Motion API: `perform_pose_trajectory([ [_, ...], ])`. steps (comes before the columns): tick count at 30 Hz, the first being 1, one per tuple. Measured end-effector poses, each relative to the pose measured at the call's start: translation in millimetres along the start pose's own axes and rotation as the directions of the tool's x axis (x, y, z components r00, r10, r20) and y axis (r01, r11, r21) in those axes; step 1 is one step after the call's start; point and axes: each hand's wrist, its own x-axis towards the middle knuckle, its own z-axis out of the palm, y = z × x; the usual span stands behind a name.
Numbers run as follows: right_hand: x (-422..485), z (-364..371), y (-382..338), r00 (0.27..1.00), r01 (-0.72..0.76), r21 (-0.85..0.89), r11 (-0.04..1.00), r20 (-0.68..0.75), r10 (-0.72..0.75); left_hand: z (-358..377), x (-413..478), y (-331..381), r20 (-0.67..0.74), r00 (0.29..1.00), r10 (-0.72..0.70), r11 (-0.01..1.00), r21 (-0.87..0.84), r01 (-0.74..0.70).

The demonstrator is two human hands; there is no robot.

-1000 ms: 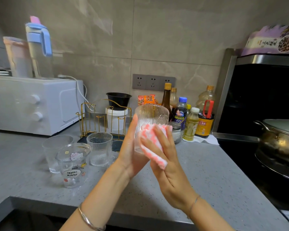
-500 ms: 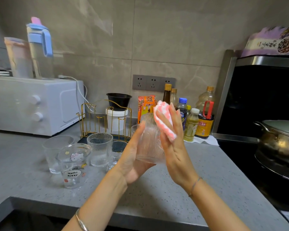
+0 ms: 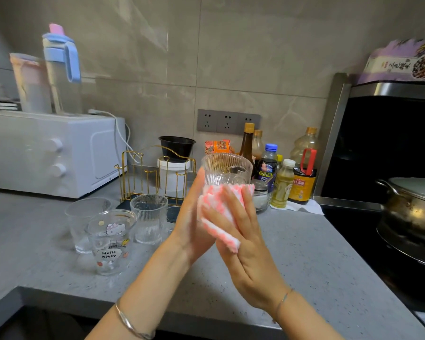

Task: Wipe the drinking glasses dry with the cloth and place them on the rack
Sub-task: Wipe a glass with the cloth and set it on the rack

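Wiping is the step in hand, I'd say: the ribbed glass [image 3: 227,168] is up in the air over the table [image 3: 299,256], mouth up, squeezed between both hands. The left hand [image 3: 194,222] lies flat against its left side, fingers [image 3: 198,185] straight and together (thumb is hidden, so no idea if it hooks round the back). The right hand [image 3: 245,246] presses the pink-and-white cloth [image 3: 219,214] onto the lower front of the glass, its fingers [image 3: 231,204] spread and nearly straight, not curled into a grip. The top half of the glass is bare and looks empty; can't tell if it's wet. The next move, as I judge it, calls for turning the glass inside the cloth, doing the rim too, then carrying it left to the gold wire rack [image 3: 142,179], where no peg I can see carries a glass. Three more wait upright just in front of the rack: a plain glass [image 3: 82,217], a Hello Kitty glass [image 3: 111,244] and a second ribbed glass [image 3: 149,217], nothing visible in any of them. Behind the rack a black bowl [image 3: 177,147] sits on a white tub [image 3: 173,177], contents hidden.
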Motion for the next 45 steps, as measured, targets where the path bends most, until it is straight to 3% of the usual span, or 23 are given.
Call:
perform_pose_trajectory([
  [6,25,-14,5,0.974,-0.169,0.199,0.965,-0.115,0.194,-2,-2,-8,-0.041,0.999,-0.003,1.000,0.026,0.004],
  [12,37,-18,12,0.923,-0.288,0.424,0.859,-0.118,0.367,-3,-1,-12,-0.052,0.999,-0.001,0.999,-0.033,-0.001],
  [15,32,-14,3,0.950,-0.225,0.431,0.874,-0.104,0.296,-1,-2,-14,-0.049,0.998,0.039,0.999,0.001,-0.039],
  [23,-11,10,-6,0.993,-0.109,0.239,0.965,-0.020,0.117,-2,7,1,-0.024,0.998,0.057,0.998,-0.028,-0.058],
  [30,2,-1,-2,0.977,-0.194,0.229,0.954,-0.037,0.208,0,4,-1,0.014,1.000,0.019,1.000,0.019,-0.020],
  [36,34,-26,19,0.919,-0.302,0.423,0.854,-0.110,0.380,-1,3,-12,0.015,0.997,-0.079,0.997,0.029,0.078],
  [45,25,-14,5,0.932,-0.260,0.479,0.838,-0.104,0.348,3,6,-16,0.005,1.000,0.003,0.996,-0.089,-0.003],
])
